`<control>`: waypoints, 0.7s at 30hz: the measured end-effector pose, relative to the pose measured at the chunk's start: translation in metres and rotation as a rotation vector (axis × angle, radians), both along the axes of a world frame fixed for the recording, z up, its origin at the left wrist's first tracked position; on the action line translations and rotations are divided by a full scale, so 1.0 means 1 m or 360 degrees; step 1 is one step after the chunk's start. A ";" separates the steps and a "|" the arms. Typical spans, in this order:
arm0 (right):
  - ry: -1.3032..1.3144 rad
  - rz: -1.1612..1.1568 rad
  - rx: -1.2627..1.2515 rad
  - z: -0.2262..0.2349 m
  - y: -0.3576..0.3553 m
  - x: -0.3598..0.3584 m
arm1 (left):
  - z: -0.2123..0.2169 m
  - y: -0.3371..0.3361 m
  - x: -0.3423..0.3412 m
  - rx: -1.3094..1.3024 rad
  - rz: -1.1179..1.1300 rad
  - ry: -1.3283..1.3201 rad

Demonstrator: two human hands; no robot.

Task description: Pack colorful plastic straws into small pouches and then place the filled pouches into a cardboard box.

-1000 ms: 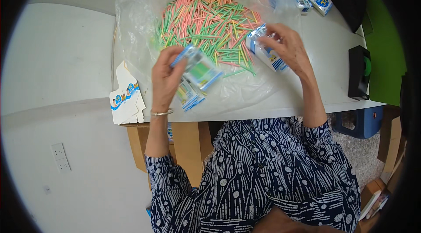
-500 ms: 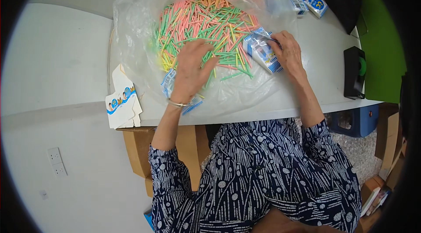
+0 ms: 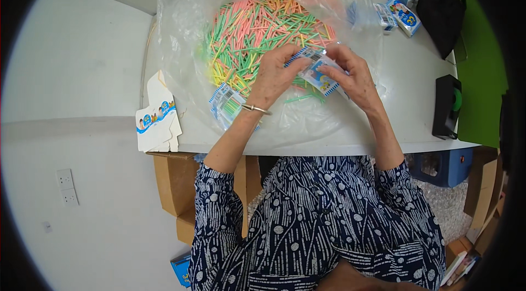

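A blue-and-white plastic packet (image 3: 319, 74) is held up between my two hands, above the near right edge of a heap of thin pastel sticks (image 3: 268, 31). My left hand (image 3: 272, 77) pinches its left end, thumb on top. At the other end, my right hand (image 3: 352, 76) grips it with thumb and bent fingers. Whether any sticks are inside it, I cannot tell. The pink, green, yellow and orange sticks lie on a large clear plastic bag (image 3: 189, 44). Beside my left wrist, another striped packet (image 3: 226, 104) shows green sticks inside and is partly covered by my forearm.
Flattened white printed cartons (image 3: 158, 127) lie at the table's left edge. Several blue-and-white packs (image 3: 404, 17) are at the back right, next to a black bag (image 3: 440, 9). A black tape dispenser (image 3: 446, 106) stands at the right edge. Cardboard boxes (image 3: 174, 181) sit under the table.
My left hand has moved right from the sticks to the packet and now pinches it. My right hand has drawn the packet slightly left, and both hands now meet on it.
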State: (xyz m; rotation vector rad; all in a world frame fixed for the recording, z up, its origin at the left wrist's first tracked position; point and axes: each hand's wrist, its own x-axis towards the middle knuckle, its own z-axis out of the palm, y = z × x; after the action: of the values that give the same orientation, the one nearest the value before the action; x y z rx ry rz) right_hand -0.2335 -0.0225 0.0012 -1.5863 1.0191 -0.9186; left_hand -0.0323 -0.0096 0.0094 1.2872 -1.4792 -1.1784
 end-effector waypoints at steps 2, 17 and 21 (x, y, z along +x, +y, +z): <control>-0.0022 0.0081 0.0031 -0.004 -0.002 -0.001 | 0.005 0.006 -0.004 -0.0058 0.0049 -0.0083; 0.0166 0.0228 0.0088 -0.011 0.002 0.007 | -0.008 0.020 0.006 -0.0437 0.0190 -0.0655; -0.0007 0.0065 0.0028 -0.015 -0.002 -0.001 | -0.001 0.002 0.036 -0.0508 0.0245 -0.0582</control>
State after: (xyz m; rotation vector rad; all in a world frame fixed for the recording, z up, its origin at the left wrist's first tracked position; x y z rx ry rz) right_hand -0.2345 -0.0250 -0.0135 -1.5840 0.9857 -0.8829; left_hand 0.0038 -0.0072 0.0082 1.4093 -1.7105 -0.5955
